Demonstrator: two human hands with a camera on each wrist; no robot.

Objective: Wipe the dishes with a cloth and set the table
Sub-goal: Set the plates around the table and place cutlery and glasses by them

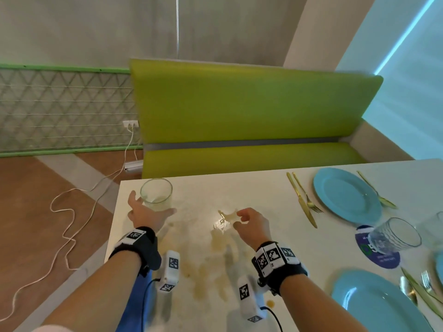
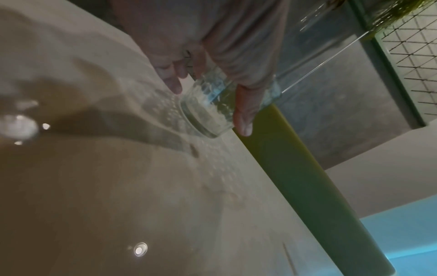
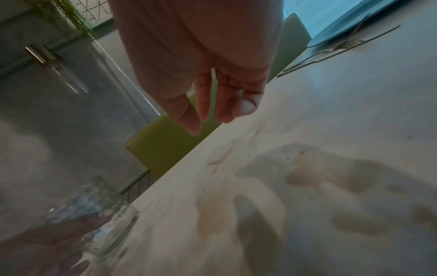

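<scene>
Left hand (image 1: 146, 213), fingers spread wide, brackets the base of an upright glass (image 1: 156, 194) at the far corner of the desk (image 1: 263, 188), left of centre in the head view; firm contact cannot be confirmed. Right hand (image 1: 251, 224) hovers loosely curled, holding nothing, above brownish stains (image 1: 220, 245). Blue plates (image 1: 345, 195) already lie at right, so the glass probably awaits wiping; no cloth is visible.

**Green Booth Against a Grey Wall**

A lime-green bench seat (image 1: 251, 104) stood behind the white table (image 1: 239, 188), backed by a grey wall (image 1: 96, 27). To the left ran a green-framed lattice panel (image 1: 60, 104) with a socket (image 1: 130, 123), from which a pale cable (image 1: 72, 212) trailed over the brown and grey floor (image 1: 28, 200). A cyan light strip (image 1: 405, 34) glowed along the pale blue wall (image 1: 407, 104) on the right.
</scene>
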